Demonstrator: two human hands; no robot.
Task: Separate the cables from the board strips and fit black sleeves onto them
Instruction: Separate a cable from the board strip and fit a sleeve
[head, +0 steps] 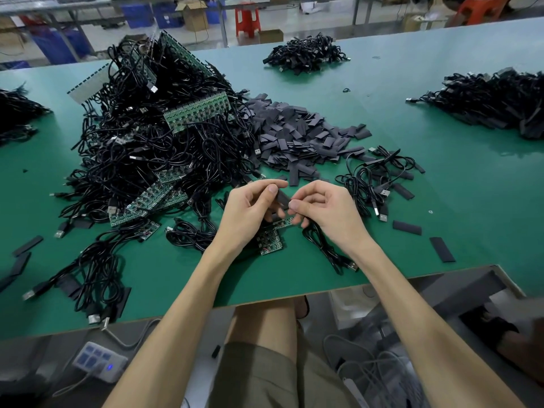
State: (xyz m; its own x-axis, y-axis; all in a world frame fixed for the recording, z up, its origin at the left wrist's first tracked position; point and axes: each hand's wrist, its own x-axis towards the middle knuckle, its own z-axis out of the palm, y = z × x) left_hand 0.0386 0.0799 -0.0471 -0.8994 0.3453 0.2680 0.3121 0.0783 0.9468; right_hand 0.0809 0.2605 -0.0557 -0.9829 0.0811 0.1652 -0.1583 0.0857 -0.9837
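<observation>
Pinching one black sleeve between left hand and right hand, thumb against fingers on each, just above a small board piece on the near bench. Cannot tell whether a cable end sits inside it yet. Probably well short of halfway: seemingly done, a small bunch of sleeved cables just right and bigger heaps far right. Left to do, a large tangle of cables on board strips at left; beyond the hands, a pile of loose sleeves.
</observation>
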